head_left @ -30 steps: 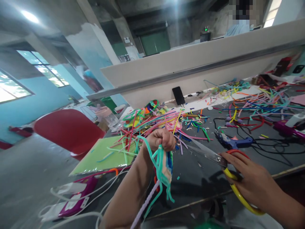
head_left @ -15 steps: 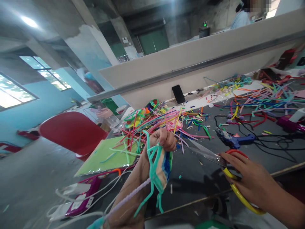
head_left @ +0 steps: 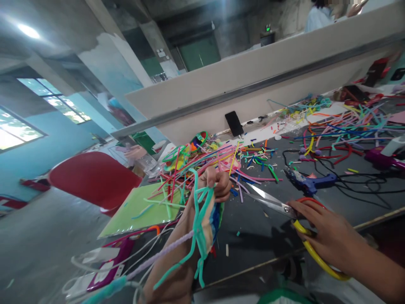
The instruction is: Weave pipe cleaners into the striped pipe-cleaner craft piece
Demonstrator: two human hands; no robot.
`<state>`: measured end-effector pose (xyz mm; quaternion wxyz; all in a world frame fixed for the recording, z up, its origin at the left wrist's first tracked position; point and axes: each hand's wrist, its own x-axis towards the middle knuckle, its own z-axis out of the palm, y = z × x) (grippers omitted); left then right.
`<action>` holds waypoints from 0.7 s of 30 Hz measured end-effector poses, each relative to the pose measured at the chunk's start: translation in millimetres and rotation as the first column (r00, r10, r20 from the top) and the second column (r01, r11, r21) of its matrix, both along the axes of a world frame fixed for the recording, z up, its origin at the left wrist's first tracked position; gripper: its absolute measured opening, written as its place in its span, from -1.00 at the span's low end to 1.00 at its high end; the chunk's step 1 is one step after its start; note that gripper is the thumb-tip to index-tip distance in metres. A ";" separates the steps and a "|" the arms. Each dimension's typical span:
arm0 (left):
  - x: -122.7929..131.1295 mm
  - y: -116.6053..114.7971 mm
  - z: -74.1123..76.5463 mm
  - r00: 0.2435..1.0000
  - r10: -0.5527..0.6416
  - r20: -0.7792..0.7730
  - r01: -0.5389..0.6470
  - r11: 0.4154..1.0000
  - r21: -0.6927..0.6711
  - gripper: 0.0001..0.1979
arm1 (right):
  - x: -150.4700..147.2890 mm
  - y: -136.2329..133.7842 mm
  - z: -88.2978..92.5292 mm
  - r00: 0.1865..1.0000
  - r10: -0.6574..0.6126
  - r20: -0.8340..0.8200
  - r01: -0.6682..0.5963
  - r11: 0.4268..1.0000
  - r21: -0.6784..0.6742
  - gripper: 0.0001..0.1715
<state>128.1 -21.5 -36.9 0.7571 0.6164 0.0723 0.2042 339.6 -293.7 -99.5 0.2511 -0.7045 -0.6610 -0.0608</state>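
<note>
My left hand (head_left: pixel 217 183) is closed around the top of a pipe-cleaner craft piece (head_left: pixel 207 228). The piece has teal stems at its front, with cream, blue and green bands behind them. A twisted lilac stem (head_left: pixel 161 251) sticks out of it toward the lower left and ends in a teal wrapped part. My right hand (head_left: pixel 325 232) grips a pair of scissors (head_left: pixel 275 204) with red and yellow handles. Their blades are parted and point left toward my left hand, apart from the craft piece.
A blue glue gun (head_left: pixel 316 183) with black cords lies on the dark table (head_left: pixel 253 240). Pipe cleaners (head_left: pixel 202 162) are heaped behind my left hand. A green sheet (head_left: pixel 139 211), a phone (head_left: pixel 233 123) and a red chair (head_left: pixel 91 177) stand around. Another person (head_left: pixel 318 19) is beyond the partition.
The craft piece has turned slightly in my left hand, its lower end and the lilac stem shifting left. The scissors stay parted, in nearly the same place. The view has moved a little.
</note>
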 end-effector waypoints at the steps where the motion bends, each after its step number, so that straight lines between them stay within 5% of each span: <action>1: 0.2 -2.4 3.0 0.997 -0.067 0.048 0.068 0.998 -0.019 -0.39 | 0.0 0.2 -0.5 1.000 0.003 -0.001 -0.003 1.000 -0.009 -0.39; 10: 3.9 0.2 4.2 0.955 -0.244 0.168 0.266 0.956 -0.123 -0.62 | -2.0 0.4 0.4 0.999 0.006 -0.039 -0.007 1.000 -0.016 -0.39; 21: 13.1 -29.6 26.9 0.993 -0.092 0.079 0.096 0.994 -0.052 -0.80 | 1.9 -0.1 0.3 0.988 0.056 -0.143 -0.059 0.998 -0.015 -0.37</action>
